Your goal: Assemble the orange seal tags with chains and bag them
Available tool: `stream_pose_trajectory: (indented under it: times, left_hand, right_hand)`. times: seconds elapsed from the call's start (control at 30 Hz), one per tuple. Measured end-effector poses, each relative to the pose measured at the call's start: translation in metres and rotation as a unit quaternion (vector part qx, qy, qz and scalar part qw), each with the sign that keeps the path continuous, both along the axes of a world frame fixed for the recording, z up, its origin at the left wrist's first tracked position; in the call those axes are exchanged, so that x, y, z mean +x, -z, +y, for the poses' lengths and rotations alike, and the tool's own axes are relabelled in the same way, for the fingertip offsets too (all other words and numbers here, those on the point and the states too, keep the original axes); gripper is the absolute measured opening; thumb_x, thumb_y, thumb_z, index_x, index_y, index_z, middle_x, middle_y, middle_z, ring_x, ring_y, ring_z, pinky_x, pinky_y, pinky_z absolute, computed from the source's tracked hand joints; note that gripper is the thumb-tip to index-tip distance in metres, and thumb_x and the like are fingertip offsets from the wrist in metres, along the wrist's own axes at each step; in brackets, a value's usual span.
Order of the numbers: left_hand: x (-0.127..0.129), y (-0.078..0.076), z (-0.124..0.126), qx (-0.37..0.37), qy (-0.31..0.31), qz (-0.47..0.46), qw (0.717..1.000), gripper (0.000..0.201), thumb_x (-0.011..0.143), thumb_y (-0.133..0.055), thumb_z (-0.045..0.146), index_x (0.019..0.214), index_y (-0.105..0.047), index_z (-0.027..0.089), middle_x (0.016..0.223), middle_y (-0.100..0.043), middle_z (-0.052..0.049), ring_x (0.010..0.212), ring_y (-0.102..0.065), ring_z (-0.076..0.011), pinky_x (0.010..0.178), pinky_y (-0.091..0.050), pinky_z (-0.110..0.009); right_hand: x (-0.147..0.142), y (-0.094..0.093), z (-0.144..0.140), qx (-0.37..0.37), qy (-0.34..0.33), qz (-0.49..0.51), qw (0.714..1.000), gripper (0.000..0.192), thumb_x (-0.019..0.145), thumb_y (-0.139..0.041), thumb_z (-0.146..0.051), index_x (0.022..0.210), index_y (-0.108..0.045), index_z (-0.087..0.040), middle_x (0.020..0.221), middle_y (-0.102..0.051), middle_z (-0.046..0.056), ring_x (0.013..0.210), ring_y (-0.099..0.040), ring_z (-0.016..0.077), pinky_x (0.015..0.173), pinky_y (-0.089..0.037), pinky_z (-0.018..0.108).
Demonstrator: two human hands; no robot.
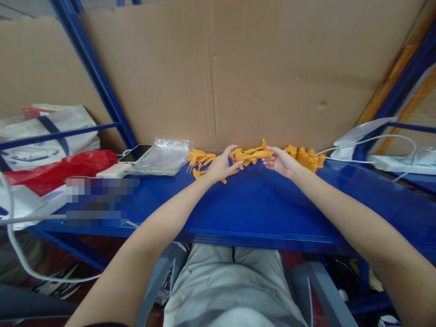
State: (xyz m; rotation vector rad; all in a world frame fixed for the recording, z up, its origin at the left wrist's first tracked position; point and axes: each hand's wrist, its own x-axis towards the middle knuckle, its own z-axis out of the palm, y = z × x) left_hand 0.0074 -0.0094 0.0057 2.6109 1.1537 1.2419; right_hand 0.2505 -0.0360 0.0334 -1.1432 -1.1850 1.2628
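Orange plastic pieces (251,155), long and branching, lie bunched at the back of the blue table between my hands. My left hand (221,167) reaches in from the left, thumb and index finger apart around the near end of the bunch. At the other end, my right hand (282,162) has its fingertips closed on a long orange piece. More orange pieces (197,157) with thin curly strands lie left of and partly behind my left hand. Beyond my right wrist sits another orange heap (308,159). The exact shape of each piece is too small to make out.
On the left are clear plastic bags (163,156), a phone (136,154), a white block (114,170), a red bag (68,168) and a canvas bag (78,129). A cardboard wall (272,68) stands behind. A white power strip (405,163) and cables lie right.
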Motion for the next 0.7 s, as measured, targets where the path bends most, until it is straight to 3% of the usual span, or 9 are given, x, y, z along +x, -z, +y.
stream_pose_trajectory:
  times: [0.07, 0.13, 0.23, 0.37, 0.47, 0.7]
  left_hand:
    - [-0.001, 0.002, 0.001, -0.004, -0.007, 0.024, 1.0, 0.051, 0.089, -0.064, 0.032, 0.135, -0.048, 0.017, 0.1, -0.07, -0.007, 0.073, -0.066, -0.0156, 0.067, -0.051, -0.027]
    - [-0.004, 0.004, 0.005, -0.001, -0.005, 0.069, 0.998, 0.038, 0.088, -0.064, 0.031, 0.124, -0.057, 0.017, 0.102, -0.071, -0.008, 0.081, -0.068, -0.0188, 0.072, -0.053, -0.03]
    - [-0.008, 0.006, 0.011, -0.003, 0.016, 0.151, 0.988, 0.017, 0.087, -0.062, 0.03, 0.098, -0.067, 0.018, 0.096, -0.072, -0.008, 0.088, -0.069, -0.0226, 0.079, -0.054, -0.033]
    - [-0.009, 0.008, 0.015, -0.011, 0.045, 0.191, 0.981, 0.013, 0.087, -0.059, 0.026, 0.089, -0.071, 0.021, 0.09, -0.072, -0.005, 0.086, -0.069, -0.0203, 0.082, -0.054, -0.031]
    - [-0.009, 0.009, 0.016, -0.022, 0.054, 0.185, 0.981, 0.012, 0.086, -0.06, 0.024, 0.087, -0.072, 0.021, 0.089, -0.072, -0.005, 0.085, -0.069, -0.0204, 0.082, -0.055, -0.031]
    - [-0.009, 0.01, 0.014, -0.026, 0.051, 0.197, 0.979, 0.017, 0.087, -0.058, 0.025, 0.091, -0.073, 0.02, 0.092, -0.072, -0.007, 0.089, -0.069, -0.0224, 0.084, -0.054, -0.034]
  right_hand:
    - [0.008, 0.002, 0.006, 0.029, 0.06, 0.006, 0.998, 0.021, 0.096, -0.051, -0.034, 0.08, -0.056, -0.021, 0.074, -0.072, 0.005, 0.065, -0.068, 0.0153, 0.062, -0.054, 0.026]
    - [0.017, 0.008, 0.013, 0.074, 0.127, -0.013, 0.989, 0.016, 0.092, -0.058, -0.033, 0.083, -0.051, -0.023, 0.08, -0.072, 0.004, 0.068, -0.068, 0.0154, 0.063, -0.054, 0.026]
    - [0.026, 0.022, 0.023, 0.164, 0.194, -0.098, 0.962, 0.036, 0.079, -0.075, -0.041, 0.085, -0.043, -0.026, 0.09, -0.072, 0.004, 0.074, -0.069, 0.0176, 0.065, -0.055, 0.029]
    - [0.027, 0.039, 0.032, 0.247, 0.182, -0.225, 0.925, 0.049, 0.072, -0.076, -0.057, 0.09, -0.042, -0.027, 0.104, -0.07, 0.009, 0.096, -0.066, 0.0236, 0.079, -0.055, 0.036]
    - [0.021, 0.042, 0.033, 0.277, 0.176, -0.268, 0.906, 0.043, 0.072, -0.077, -0.049, 0.093, -0.048, -0.026, 0.104, -0.069, 0.009, 0.1, -0.065, 0.026, 0.09, -0.053, 0.043]
    - [0.009, 0.04, 0.047, 0.281, 0.139, -0.306, 0.899, 0.031, 0.078, -0.071, -0.031, 0.103, -0.054, -0.024, 0.1, -0.067, 0.006, 0.101, -0.065, 0.025, 0.097, -0.051, 0.045]
